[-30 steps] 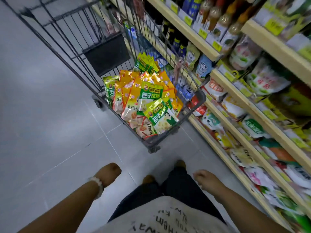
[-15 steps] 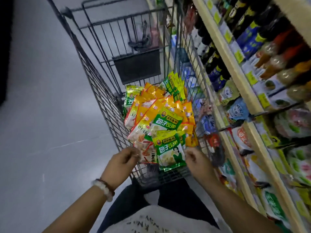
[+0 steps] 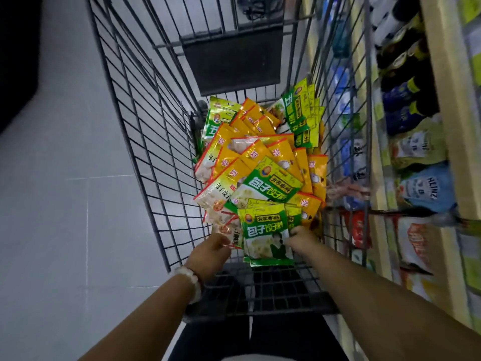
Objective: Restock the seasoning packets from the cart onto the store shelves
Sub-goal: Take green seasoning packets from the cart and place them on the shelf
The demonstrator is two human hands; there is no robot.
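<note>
Hands have come from my sides into the black wire cart point(image 3: 145, 142). Left hand point(image 3: 208, 252) and right hand point(image 3: 303, 239) now pinch the green-and-white seasoning packet stack point(image 3: 265, 235) at the cart's near edge, so I judge pickup begun.

cart point(image 3: 145, 142): far end cut off by top edge | seasoning packets point(image 3: 260, 162): lower layers buried under top ones | right hand point(image 3: 303, 239): fingertips hidden behind green packet point(image 3: 265, 230) | shelves point(image 3: 442, 100): goods motion-blurred, most labels unreadable, cropped at right edge
</note>
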